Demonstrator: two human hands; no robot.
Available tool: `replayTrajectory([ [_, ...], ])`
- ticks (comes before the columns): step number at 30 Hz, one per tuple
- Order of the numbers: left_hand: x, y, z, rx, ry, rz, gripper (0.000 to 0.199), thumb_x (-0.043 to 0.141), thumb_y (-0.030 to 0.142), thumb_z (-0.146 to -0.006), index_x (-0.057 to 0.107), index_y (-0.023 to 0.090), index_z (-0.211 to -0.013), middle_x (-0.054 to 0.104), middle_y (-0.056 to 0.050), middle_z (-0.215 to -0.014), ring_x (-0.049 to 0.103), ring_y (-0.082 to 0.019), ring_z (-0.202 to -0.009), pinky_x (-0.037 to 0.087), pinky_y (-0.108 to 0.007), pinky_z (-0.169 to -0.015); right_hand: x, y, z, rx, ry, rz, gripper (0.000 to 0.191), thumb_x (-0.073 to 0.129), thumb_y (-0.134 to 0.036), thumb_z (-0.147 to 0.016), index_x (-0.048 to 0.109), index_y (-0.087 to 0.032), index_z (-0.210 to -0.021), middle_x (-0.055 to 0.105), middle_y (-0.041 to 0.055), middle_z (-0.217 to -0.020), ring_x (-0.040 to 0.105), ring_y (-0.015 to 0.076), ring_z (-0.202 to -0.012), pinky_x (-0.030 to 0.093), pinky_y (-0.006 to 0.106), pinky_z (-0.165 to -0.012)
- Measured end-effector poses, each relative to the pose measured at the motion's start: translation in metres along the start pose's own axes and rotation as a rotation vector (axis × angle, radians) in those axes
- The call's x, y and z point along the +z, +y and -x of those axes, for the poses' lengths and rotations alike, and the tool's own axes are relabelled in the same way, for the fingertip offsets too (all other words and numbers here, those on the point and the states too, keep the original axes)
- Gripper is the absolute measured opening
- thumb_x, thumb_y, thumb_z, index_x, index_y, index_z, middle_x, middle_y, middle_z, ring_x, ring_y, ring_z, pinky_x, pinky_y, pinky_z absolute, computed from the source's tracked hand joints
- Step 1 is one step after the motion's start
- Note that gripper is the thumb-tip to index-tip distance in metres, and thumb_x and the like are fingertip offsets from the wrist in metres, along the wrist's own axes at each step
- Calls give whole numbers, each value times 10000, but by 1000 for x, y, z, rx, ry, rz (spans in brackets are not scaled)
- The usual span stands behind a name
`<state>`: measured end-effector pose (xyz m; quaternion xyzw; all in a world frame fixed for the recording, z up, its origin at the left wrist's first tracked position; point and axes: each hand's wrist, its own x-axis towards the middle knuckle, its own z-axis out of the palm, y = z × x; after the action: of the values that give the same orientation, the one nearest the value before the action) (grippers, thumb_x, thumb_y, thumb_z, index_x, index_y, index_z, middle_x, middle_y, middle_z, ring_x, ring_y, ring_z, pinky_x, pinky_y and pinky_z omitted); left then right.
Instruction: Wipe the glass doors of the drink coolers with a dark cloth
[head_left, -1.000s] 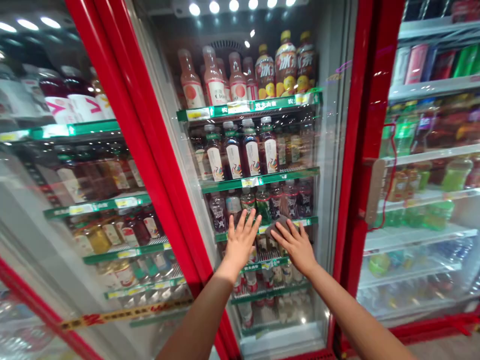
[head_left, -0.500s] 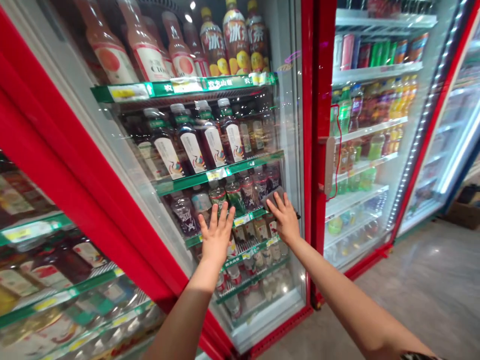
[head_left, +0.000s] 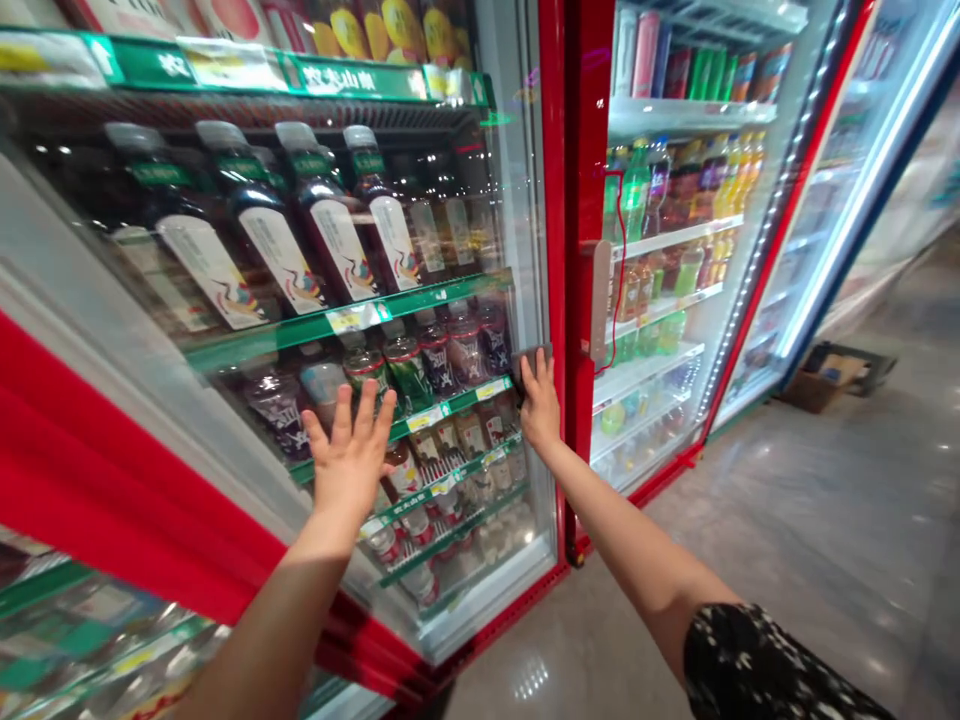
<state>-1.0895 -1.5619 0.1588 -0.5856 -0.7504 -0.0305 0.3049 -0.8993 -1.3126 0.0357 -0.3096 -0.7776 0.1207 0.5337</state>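
Observation:
My left hand [head_left: 349, 455] lies with fingers spread against the glass door [head_left: 480, 235] of a red-framed drinks fridge, in front of a shelf of small bottles. It holds nothing. Near the right edge of that door, my right hand [head_left: 538, 405] presses a dark grey cloth [head_left: 531, 362] to the glass, its fingers over the cloth. Behind the glass, dark bottles with white labels [head_left: 341, 240] stand on a green-edged shelf [head_left: 352, 318].
To the right stands another lit fridge with cans [head_left: 705, 75] and bottles, a red cord [head_left: 619, 270] hanging beside its handle [head_left: 599, 300]. A cardboard box [head_left: 825, 380] sits on the grey floor [head_left: 750, 530]. A red frame [head_left: 112, 500] crosses the lower left.
The view has come closer to the fridge and turned. My right hand and the cloth have slid right to the door's edge, and my left hand is farther from it, still spread.

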Motion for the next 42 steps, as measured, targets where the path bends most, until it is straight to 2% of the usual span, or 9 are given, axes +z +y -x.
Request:
replayTrajectory([
  [5,2,-4,-1,29,46,43,1370,871,94,-610,-25,287,-1628,20,-152,-1695,-138,-378,-1546,-145,-726,-1153,-1,22,12,167,44,66,1121,398,86,-681,-3,-335,-1640,-128,-16,-1715,-86,297,-1574,313,564,-1224],
  [8,0,-5,-1,52,88,48,1365,879,130,-627,-37,299,-1625,36,-155,-1700,-102,-411,-1549,-137,-740,-1147,2,14,16,46,-32,74,1080,388,84,-705,43,-321,-1645,-125,-36,-1716,-131,279,-1567,316,541,-1225],
  [11,-2,2,-1,54,135,54,1332,854,187,-677,-79,334,-1616,-9,-125,-1708,-73,-421,-1556,-116,-752,-1150,-7,9,-11,-92,-44,49,1044,386,85,-727,114,-342,-1639,-99,-69,-1718,-139,286,-1567,257,570,-1244],
  [14,0,24,-5,18,183,90,1250,808,280,-748,-84,289,-1623,-18,-132,-1709,-18,-391,-1572,-103,-707,-1190,-16,17,-33,-115,-12,35,1036,393,86,-753,111,-389,-1629,-45,-82,-1722,-104,298,-1576,211,614,-1249],
  [20,20,83,-45,283,81,116,1164,796,288,-760,31,260,-1637,99,-100,-1706,-6,-276,-1590,-112,-587,-1249,0,27,20,38,9,14,1070,380,108,-744,14,-368,-1629,-81,-35,-1719,-125,291,-1569,257,611,-1236],
  [23,29,96,-68,381,22,97,1153,784,202,-728,74,264,-1635,110,-74,-1702,-50,-247,-1587,-123,-573,-1252,0,21,12,-14,-2,-35,1013,366,86,-780,57,-365,-1633,-65,-38,-1719,-135,280,-1566,248,602,-1239],
  [28,40,97,-80,361,-18,37,1168,753,83,-668,114,246,-1633,101,-38,-1698,-140,-193,-1569,-164,-521,-1248,-20,25,-40,-108,31,-72,914,362,41,-830,204,-388,-1621,50,-74,-1724,-75,241,-1583,170,563,-1272],
  [35,43,97,-77,327,-74,-36,1138,716,72,-681,129,283,-1632,54,0,-1690,-168,-171,-1551,-188,-517,-1236,2,36,40,208,37,-101,1055,362,82,-740,8,-341,-1639,-82,1,-1726,-62,274,-1576,257,597,-1238],
  [42,40,96,-76,317,-100,-47,1107,662,43,-690,133,288,-1631,42,7,-1686,-159,-167,-1547,-171,-523,-1241,-7,40,-3,76,36,-112,1045,393,57,-748,56,-379,-1635,-48,-21,-1729,-60,280,-1577,210,618,-1246],
])
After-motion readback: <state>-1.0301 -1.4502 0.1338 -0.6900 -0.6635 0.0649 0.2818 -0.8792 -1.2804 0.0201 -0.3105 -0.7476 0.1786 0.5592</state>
